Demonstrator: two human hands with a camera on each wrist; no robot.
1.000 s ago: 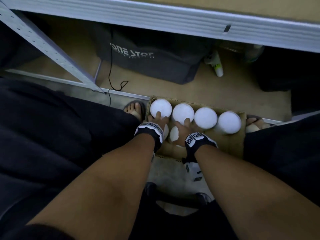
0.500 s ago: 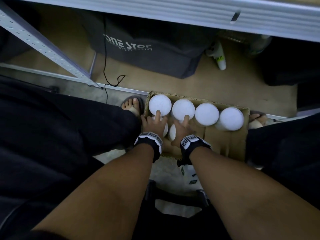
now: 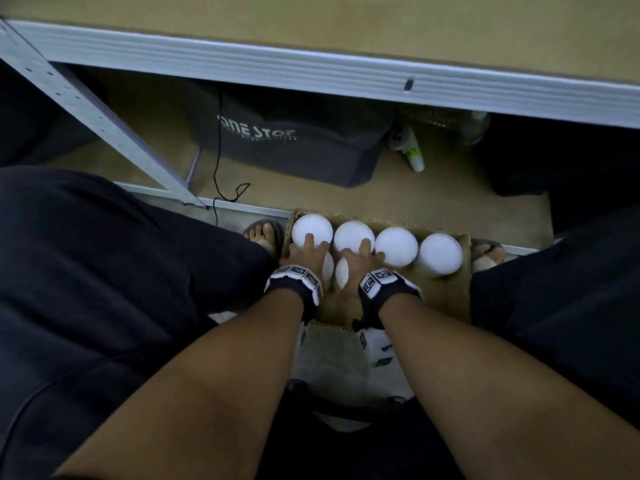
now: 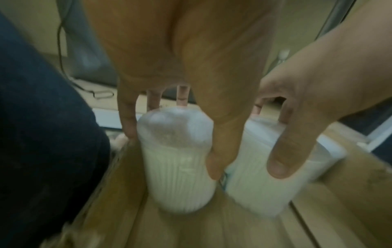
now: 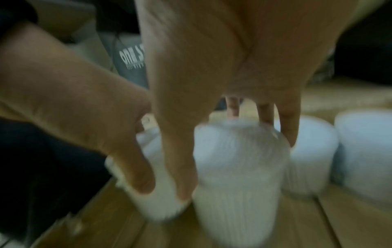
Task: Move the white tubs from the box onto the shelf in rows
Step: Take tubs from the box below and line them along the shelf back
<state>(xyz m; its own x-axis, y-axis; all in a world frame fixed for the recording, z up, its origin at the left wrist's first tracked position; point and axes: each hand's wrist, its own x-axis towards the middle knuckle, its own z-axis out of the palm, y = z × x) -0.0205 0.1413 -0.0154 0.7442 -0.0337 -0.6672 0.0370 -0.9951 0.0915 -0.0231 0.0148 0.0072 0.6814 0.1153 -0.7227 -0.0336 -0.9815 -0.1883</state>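
Note:
A cardboard box [image 3: 446, 299] lies on the floor between my feet. Along its far side stand several white ribbed tubs in one row. My left hand [image 3: 306, 252] grips the leftmost tub [image 3: 311, 228] [image 4: 176, 159] from above, fingers over its lid and thumb down its near side. My right hand [image 3: 356, 258] holds the second tub [image 3: 353, 235] [image 5: 237, 176] the same way. Two more tubs [image 3: 396, 245] [image 3: 440, 252] stand untouched to the right. Whether the gripped tubs have left the box floor I cannot tell.
The tan shelf board [image 3: 311, 26] with its white metal edge [image 3: 311, 67] runs across above. On the lower shelf sit a dark bag [image 3: 294, 143], a small bottle [image 3: 414, 154] and a black cable [image 3: 218, 150]. A slanted upright [image 3: 86, 109] stands at the left; sandalled feet [image 3: 263, 235] flank the box.
Both hands have slid forward over the two left tubs, with more fingers now across the lids. My head has tilted up, so more of the upper shelf shows.

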